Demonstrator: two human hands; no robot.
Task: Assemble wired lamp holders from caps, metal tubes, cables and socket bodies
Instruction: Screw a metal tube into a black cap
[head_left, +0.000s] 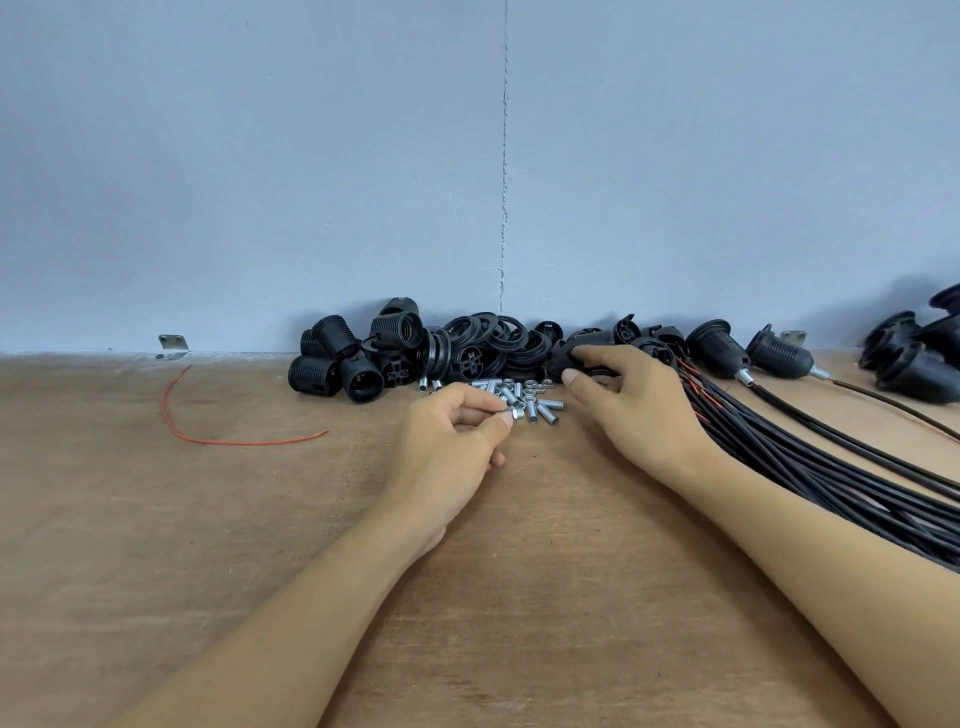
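Pinching one metal tube (518, 414) between thumb and forefinger, your left hand (452, 441) sits at the 6 o'clock edge of the loose tube pile (535, 397), its other fingers curled under. Your right hand (623, 400) curls round a black cap (563, 364) near the back of the table (260, 519), thumb on the near side and fingers over the top. Those fingers hide which way the cap's centre hole faces. What matters now is that the cap lies at about 1 o'clock from the tube, near but apart, with the pile between them. The tube's open end seems to point towards 3 o'clock, across the table, though it is too small to be sure. The likely next move is to bring your hands together above the pile and turn the cap until its hole lines up with the tube's long axis. The cable bundle (779, 447) runs off at 4 o'clock from your right wrist, and the socket bodies (332, 364) are heaped at 10 o'clock from your left hand.
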